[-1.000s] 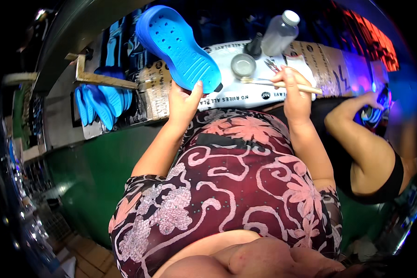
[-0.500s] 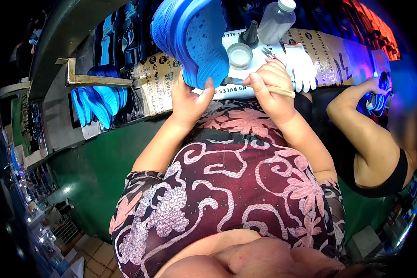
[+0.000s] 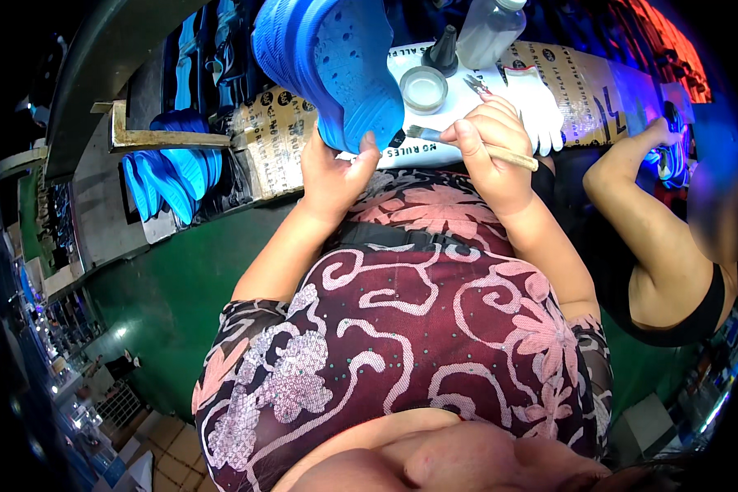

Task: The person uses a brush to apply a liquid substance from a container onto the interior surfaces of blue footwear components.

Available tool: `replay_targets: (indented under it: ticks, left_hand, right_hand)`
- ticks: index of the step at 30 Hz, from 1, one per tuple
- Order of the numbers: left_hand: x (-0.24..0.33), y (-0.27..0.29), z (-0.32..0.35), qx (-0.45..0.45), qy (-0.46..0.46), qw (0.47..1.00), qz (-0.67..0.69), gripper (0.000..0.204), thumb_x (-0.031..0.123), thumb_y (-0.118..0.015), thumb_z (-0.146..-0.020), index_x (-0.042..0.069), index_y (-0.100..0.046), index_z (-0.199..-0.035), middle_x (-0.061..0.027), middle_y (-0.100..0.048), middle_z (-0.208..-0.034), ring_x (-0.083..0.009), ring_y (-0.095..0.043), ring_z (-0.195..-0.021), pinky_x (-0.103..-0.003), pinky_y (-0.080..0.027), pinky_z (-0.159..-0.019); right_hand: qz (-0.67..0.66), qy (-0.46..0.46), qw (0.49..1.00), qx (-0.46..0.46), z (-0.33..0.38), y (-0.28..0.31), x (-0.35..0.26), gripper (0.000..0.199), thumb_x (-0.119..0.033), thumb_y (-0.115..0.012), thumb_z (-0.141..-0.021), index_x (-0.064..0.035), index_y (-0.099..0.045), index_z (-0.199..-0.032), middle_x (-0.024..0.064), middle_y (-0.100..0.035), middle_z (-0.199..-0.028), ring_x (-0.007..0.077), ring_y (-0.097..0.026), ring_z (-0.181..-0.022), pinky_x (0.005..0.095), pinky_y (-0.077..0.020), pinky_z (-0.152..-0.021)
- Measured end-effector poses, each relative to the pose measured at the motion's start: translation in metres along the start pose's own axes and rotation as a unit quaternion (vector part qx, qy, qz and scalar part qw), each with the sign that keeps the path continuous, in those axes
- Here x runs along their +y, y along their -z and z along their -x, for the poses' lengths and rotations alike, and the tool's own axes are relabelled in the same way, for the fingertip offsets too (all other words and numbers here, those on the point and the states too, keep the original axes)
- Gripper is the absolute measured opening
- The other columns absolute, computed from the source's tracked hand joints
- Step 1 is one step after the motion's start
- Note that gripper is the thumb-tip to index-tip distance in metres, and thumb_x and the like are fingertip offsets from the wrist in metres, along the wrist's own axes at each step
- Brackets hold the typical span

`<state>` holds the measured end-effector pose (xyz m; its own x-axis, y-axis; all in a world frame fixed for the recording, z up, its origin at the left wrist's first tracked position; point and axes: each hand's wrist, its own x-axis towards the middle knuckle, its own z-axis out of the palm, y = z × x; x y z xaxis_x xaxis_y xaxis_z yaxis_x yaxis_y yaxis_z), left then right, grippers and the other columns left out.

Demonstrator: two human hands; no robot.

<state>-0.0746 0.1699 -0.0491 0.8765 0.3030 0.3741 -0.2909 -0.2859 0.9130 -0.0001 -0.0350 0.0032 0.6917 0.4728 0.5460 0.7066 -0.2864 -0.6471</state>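
A blue foam shoe sole (image 3: 357,90) is tilted up in my left hand (image 3: 336,168). My thumb presses its near end, while the other fingers are mostly hidden behind it. Its inner face, dotted with small holes, is turned to the right. In my right hand (image 3: 496,156) is a brush (image 3: 508,157) with a pale wooden handle, its bristles pointing left, just off the sole's right edge. Beyond them stands a round open jar (image 3: 424,90) with pale contents. A small metal-tipped tool (image 3: 474,85) lies beside my right fingers.
A clear bottle (image 3: 488,37) and a black nozzle-topped bottle (image 3: 443,53) stand behind the jar. White gloves (image 3: 537,107) lie to the right. Several blue shoe parts (image 3: 168,176) sit at left by a metal bracket (image 3: 172,139). Another person's arm (image 3: 644,205) works at right.
The brush has drawn back to the right, away from the sole's edge, with my right hand. My left hand still holds the sole, slightly shifted left.
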Motion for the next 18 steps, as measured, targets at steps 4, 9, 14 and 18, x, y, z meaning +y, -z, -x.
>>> replay_targets:
  ticks: [4, 9, 14, 18]
  left_hand:
    - [0.0010, -0.0021, 0.0001, 0.002, 0.020, 1.000, 0.012, 0.041, 0.000, -0.065, -0.076, -0.005, -0.050, -0.113, -0.0112, -0.064, -0.091, -0.0132, -0.062, -0.081, -0.026, -0.050, -0.072]
    - [-0.0044, 0.0009, -0.0031, -0.001, -0.059, 0.997, -0.050, 0.037, 0.000, -0.066, -0.075, -0.003, -0.052, -0.109, -0.0107, -0.064, -0.090, -0.0150, -0.063, -0.078, -0.027, -0.050, -0.070]
    - [-0.0034, -0.0032, -0.0030, 0.012, -0.076, 0.996, -0.051, 0.035, 0.001, -0.066, -0.075, -0.002, -0.053, -0.106, -0.0106, -0.064, -0.088, -0.0160, -0.064, -0.076, -0.027, -0.050, -0.069]
    - [-0.0046, -0.0037, -0.0040, 0.016, -0.079, 0.996, -0.048, 0.033, 0.001, -0.066, -0.074, -0.001, -0.053, -0.105, -0.0109, -0.064, -0.088, -0.0161, -0.064, -0.076, -0.027, -0.050, -0.068]
  right_hand:
    - [-0.003, 0.029, 0.999, -0.034, -0.0034, -0.0007, -0.0070, 0.024, -0.015, -0.056, -0.088, -0.0059, -0.065, -0.067, 0.0035, -0.061, -0.064, 0.0200, -0.055, -0.064, 0.0371, -0.0397, -0.084]
    - [-0.007, 0.012, 0.999, -0.042, 0.0009, 0.0013, -0.0034, 0.024, -0.014, -0.055, -0.087, -0.0058, -0.066, -0.068, 0.0029, -0.061, -0.065, 0.0186, -0.055, -0.064, 0.0374, -0.0395, -0.086]
    - [-0.044, 0.025, 0.999, 0.009, -0.0007, -0.0068, -0.0020, 0.022, -0.017, -0.062, -0.084, -0.0064, -0.066, -0.066, 0.0046, -0.057, -0.060, 0.0225, -0.052, -0.059, 0.0350, -0.0401, -0.074]
    - [-0.024, 0.024, 0.999, -0.041, 0.0013, -0.0056, -0.0048, 0.026, -0.016, -0.054, -0.089, -0.0052, -0.066, -0.068, 0.0029, -0.060, -0.064, 0.0178, -0.055, -0.063, 0.0399, -0.0396, -0.089]
